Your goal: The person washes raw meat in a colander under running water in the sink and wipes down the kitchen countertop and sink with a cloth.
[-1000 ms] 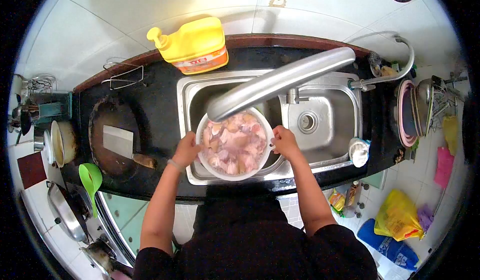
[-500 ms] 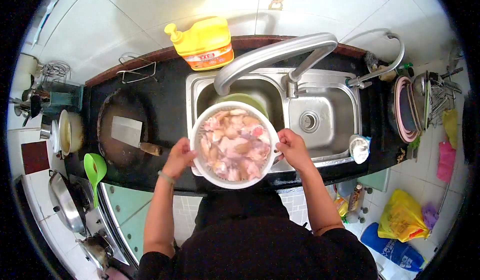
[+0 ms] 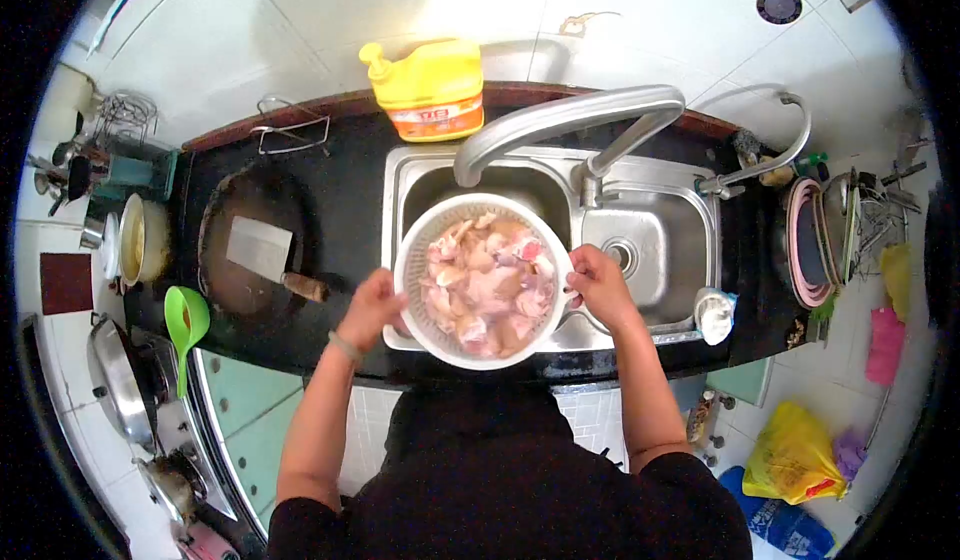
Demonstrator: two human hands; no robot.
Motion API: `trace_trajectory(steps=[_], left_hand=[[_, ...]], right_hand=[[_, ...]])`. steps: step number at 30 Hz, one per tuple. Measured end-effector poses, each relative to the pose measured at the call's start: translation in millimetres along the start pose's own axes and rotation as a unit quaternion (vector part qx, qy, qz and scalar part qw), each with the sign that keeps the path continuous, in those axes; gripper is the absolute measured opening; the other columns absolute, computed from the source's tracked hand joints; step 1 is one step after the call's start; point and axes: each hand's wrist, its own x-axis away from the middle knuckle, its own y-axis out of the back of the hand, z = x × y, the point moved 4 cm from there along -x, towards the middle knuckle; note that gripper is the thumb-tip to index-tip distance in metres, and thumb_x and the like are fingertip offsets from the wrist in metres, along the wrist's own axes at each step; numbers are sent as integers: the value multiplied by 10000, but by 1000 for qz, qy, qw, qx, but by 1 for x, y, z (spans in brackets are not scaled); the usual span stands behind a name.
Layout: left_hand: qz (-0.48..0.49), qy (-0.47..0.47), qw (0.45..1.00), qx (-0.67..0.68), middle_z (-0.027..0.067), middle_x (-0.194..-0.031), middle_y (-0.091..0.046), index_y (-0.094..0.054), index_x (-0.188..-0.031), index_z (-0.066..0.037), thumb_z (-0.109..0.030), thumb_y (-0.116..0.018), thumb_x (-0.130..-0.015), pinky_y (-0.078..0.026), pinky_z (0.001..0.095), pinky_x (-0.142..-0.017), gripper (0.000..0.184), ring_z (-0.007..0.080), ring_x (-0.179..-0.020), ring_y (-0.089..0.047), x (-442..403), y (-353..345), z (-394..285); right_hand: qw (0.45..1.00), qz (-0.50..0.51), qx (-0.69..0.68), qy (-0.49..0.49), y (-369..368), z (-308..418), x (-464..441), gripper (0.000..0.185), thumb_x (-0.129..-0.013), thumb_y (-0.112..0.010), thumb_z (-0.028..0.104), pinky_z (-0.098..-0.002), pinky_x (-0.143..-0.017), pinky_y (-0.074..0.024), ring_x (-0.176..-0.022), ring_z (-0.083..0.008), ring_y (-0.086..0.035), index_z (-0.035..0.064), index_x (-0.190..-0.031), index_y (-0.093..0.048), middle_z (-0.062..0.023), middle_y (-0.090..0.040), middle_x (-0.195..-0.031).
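Note:
Both my hands grip a white slotted colander point(image 3: 480, 200) by its opposite sides, over the front of the left sink basin. Raw, pale pink chicken pieces point(image 3: 493, 285) lie inside it, gathered toward the side nearer me. My left hand point(image 3: 375, 308) has its fingers closed on the left edge, with a band around the wrist. On the right edge, my right hand point(image 3: 597, 285) pinches the rim or handle. The colander covers much of the left basin. Above it arches the grey faucet spout point(image 3: 560, 120).
A cleaver point(image 3: 262, 248) lies on a round dark board point(image 3: 225, 295) at left. Behind stands a yellow detergent jug point(image 3: 430, 90). The right sink basin point(image 3: 660, 260) has a white packet point(image 3: 715, 317) at its front corner. A green ladle point(image 3: 187, 325) lies at the left counter edge.
The view has shifted slightly. In my hands the colander has tilted, showing more of its far slotted wall. The green bowl seen behind it in the basin is now hidden.

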Motion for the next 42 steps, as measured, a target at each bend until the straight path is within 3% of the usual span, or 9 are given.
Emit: trace_trajectory(steps=[5, 11, 13, 19, 27, 36, 38, 39, 42], left_hand=[[-3, -72, 992, -101, 28, -789, -555, -487, -905, -46, -38, -579, -804, -521, 265, -569, 137, 122, -711, -587, 1, -17, -17], [-6, 35, 999, 1, 42, -815, -565, -489, -906, -42, -89, -595, -810, -504, 257, -582, 150, 125, -720, -590, -5, -15, -34], [-2, -25, 992, -123, 37, -808, -550, -490, -907, -43, -94, -596, -809, -487, 246, -571, 153, 111, -695, -565, -1, -18, -24], [-16, 15, 999, 30, 49, -788, -537, -480, -892, -35, -48, -589, -789, -535, 281, -502, 151, 129, -659, -574, -18, -11, -11], [-32, 10, 999, 13, 68, -783, -566, -436, -843, -50, -54, -605, -801, -546, 271, -493, 175, 149, -656, -607, -6, -24, 2], [-151, -40, 972, -178, -24, -687, -516, -503, -843, -102, -74, -607, -772, -407, 211, -400, 129, 74, -537, -489, -3, 103, -45], [-166, -126, 940, -271, -34, -692, -483, -497, -838, -91, -62, -590, -781, -406, 216, -527, 113, 74, -599, -454, -14, 144, -56], [-192, -74, 955, -214, -28, -690, -476, -498, -824, -78, -52, -584, -773, -402, 230, -585, 104, 81, -630, -445, -20, 163, -54], [-212, -102, 923, -304, -18, -680, -471, -495, -805, -70, -55, -592, -768, -408, 236, -573, 105, 86, -625, -444, -35, 196, -55]], right_hand=[[999, 17, 29, -27, 18, -30, -27, 175, -765, -556, -6, -249, -451, -469, -623, -119, -565, 33, -936, -548, -55, -585, -763], [999, 24, 22, -18, 10, -15, -16, 131, -783, -555, 23, -251, -467, -461, -620, -120, -568, 33, -913, -557, -40, -577, -733], [999, 9, 19, -32, 15, -20, -21, 133, -785, -549, 12, -252, -468, -464, -610, -116, -565, 35, -915, -557, -36, -571, -719], [999, 3, 33, -13, 9, -4, -10, 100, -787, -540, 9, -247, -448, -470, -594, -107, -560, 11, -884, -567, -46, -594, -733], [999, -31, 37, -22, 16, -24, -10, 147, -785, -535, 19, -238, -443, -445, -610, -107, -558, 46, -925, -572, -36, -574, -725], [995, 58, -80, -6, -98, 8, -25, 234, -813, -500, 11, -256, -557, -507, -724, -130, -585, 16, -1045, -534, -64, -598, -888], [988, 101, -113, 7, -132, 8, -38, 282, -811, -491, -4, -257, -611, -510, -755, -132, -582, 18, -1092, -511, -69, -588, -927], [983, 135, -124, 14, -148, 8, -43, 308, -807, -490, -12, -257, -640, -510, -770, -135, -581, 19, -1113, -500, -73, -583, -940], [965, 180, -191, 19, -178, -1, -52, 365, -808, -523, 7, -270, -729, -490, -817, -139, -577, 26, -1171, -486, -53, -584, -952]])
